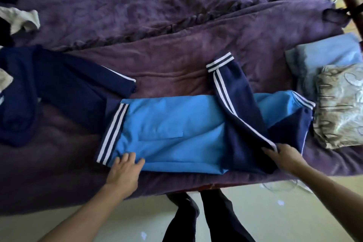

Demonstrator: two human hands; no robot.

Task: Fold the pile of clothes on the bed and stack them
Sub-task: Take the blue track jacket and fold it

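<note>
A light blue jacket (172,124) with navy sleeves and white stripes lies flat across the near part of the purple bed (176,25). One navy sleeve (235,104) is folded over its body, cuff pointing away from me. My left hand (125,167) presses flat on the jacket's near edge by the striped hem. My right hand (282,155) holds the navy sleeve fabric at its near end, fingers curled on the cloth. A navy garment (59,88) lies crumpled to the left.
A white and grey garment (21,19) sits at the far left. A blue pillow (324,55) and a patterned silver cushion (341,104) lie at the right end. The bed's near edge runs just below my hands, with pale floor and my legs (206,218) beneath.
</note>
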